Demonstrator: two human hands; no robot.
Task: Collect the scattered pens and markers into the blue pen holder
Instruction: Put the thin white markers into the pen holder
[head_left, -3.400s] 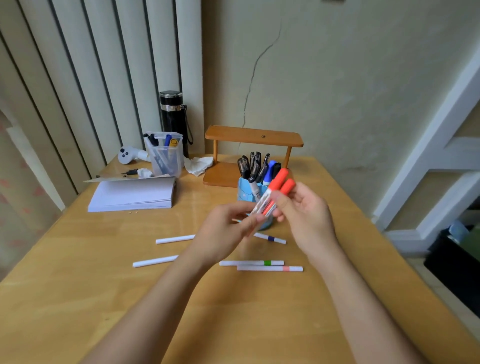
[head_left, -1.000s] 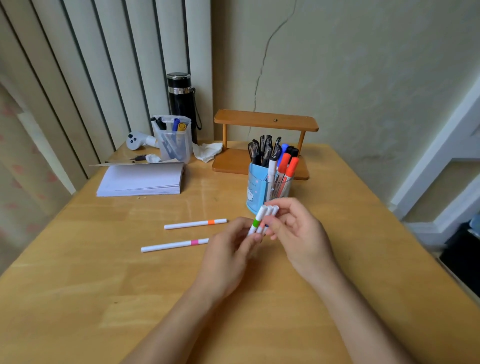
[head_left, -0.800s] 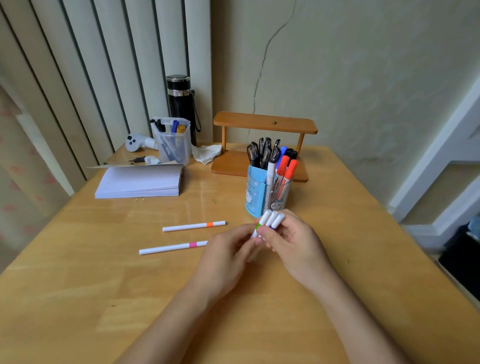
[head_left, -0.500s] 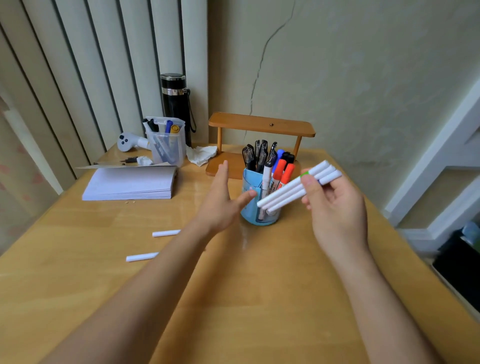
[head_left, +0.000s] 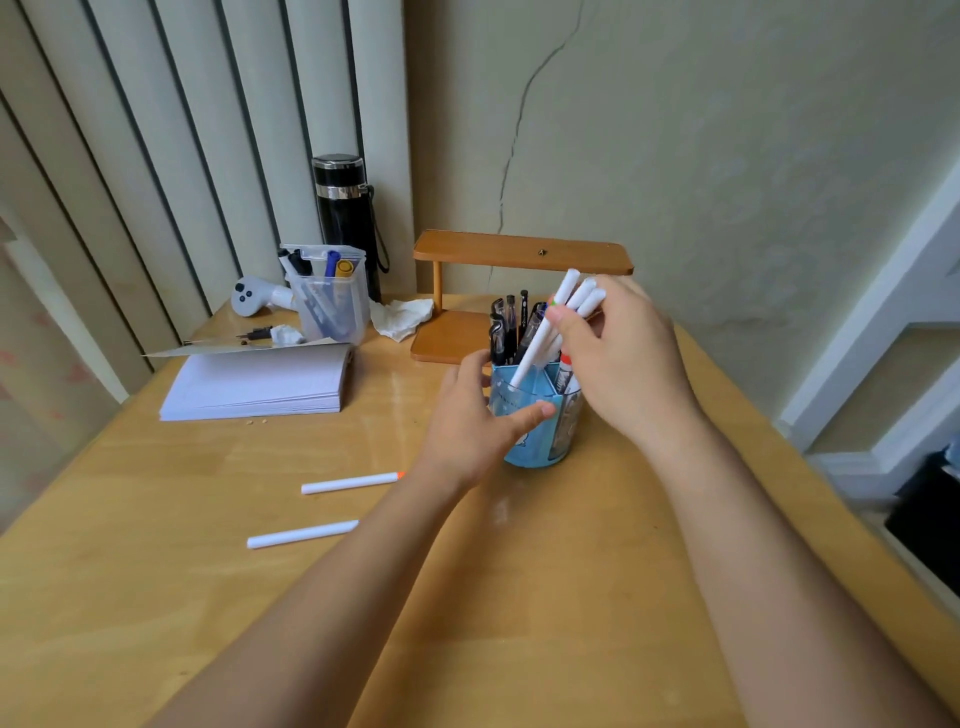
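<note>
The blue pen holder (head_left: 540, 447) stands on the wooden table (head_left: 519, 623), with several black pens and red markers in it. My right hand (head_left: 618, 358) grips three white pens (head_left: 558, 317) tilted over the holder, their lower tips inside its rim. My left hand (head_left: 478, 421) is cupped around the holder's left side, thumb on its front. Two more white pens lie on the table to the left: one with an orange tip (head_left: 350, 483) and a nearer one (head_left: 301, 535), partly hidden by my left forearm.
A wooden shelf (head_left: 522, 254) stands behind the holder. At the back left are a stack of paper (head_left: 260, 384), a clear pen cup (head_left: 327, 301), a black flask (head_left: 345, 218), a white controller (head_left: 249, 296) and a crumpled tissue (head_left: 402, 317).
My right hand has carried the three white pens from in front of me up and over the holder, tips now inside. My left hand let go of them and took hold of the holder.
</note>
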